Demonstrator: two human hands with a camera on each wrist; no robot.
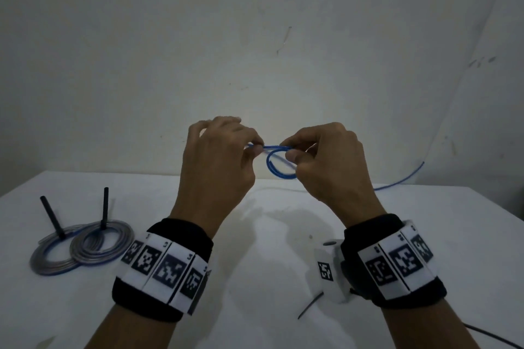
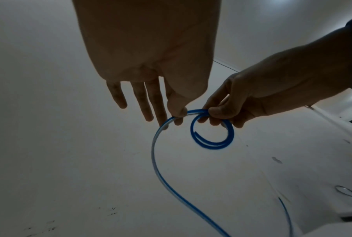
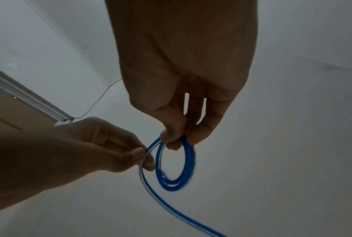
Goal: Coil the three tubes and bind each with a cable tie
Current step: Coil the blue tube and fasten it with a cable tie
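A thin blue tube is wound into a small loop held above the white table. My right hand pinches the top of the loop between thumb and fingers. My left hand pinches the tube's running length just left of the loop, thumb against forefinger, its other fingers straight. The rest of the tube hangs down and trails off over the table's far right edge. Two coiled clear tubes, each with a black cable tie standing up, lie at the left.
A loose black cable tie lies on the table near my right wrist. A dark cable runs off at the bottom right corner. A pale wall stands just behind the table.
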